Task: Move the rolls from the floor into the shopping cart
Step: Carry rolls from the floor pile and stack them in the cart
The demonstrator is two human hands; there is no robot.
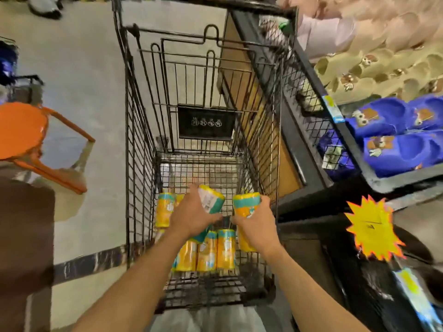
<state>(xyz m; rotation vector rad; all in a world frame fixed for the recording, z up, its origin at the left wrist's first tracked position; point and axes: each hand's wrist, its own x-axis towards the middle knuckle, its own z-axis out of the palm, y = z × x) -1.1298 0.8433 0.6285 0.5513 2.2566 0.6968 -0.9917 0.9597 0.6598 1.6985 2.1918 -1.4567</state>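
A black wire shopping cart (141,144) fills the middle of the view, seen from above. My left hand (189,214) grips a yellow and teal roll (211,198) low inside the basket. My right hand (254,224) grips a second yellow roll (247,203) beside it, near the cart's right wall. Several more yellow rolls (207,254) lie side by side on the cart's bottom under my hands. One more roll (164,209) stands against the left wall.
An orange stool (26,137) stands on the pale floor left of the cart. Black shelving (309,130) with blue and beige packs runs along the right. A yellow starburst sign (371,228) sticks out at the lower right. A person's feet (45,7) show at the top left.
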